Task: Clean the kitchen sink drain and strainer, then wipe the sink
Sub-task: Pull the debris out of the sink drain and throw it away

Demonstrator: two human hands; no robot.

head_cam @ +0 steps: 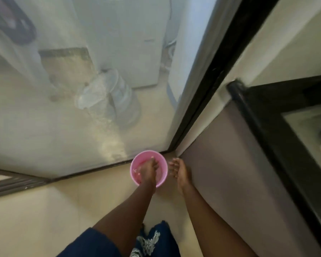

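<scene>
A small pink bucket [162, 164] sits low by the bottom rail of a glass sliding door, its opening facing up toward me. My left hand [149, 172] reaches across the opening with the fingers down inside the bucket. The blur hides whether they hold the rim or anything within. Small pale bits show on the bucket's inner wall. My right hand [178, 170] hovers just right of the bucket with its fingers spread, apart from the bucket and holding nothing. No sink, drain or strainer is in view.
The glass door [82, 108] is hazy and smeared; a water bottle [122, 101] and white appliances stand behind it. Its dark frame [202, 93] rises on the right. A grey cabinet side [239, 173] and a black-edged counter [267, 136] close in at right. Beige floor tiles [54, 210] lie at left.
</scene>
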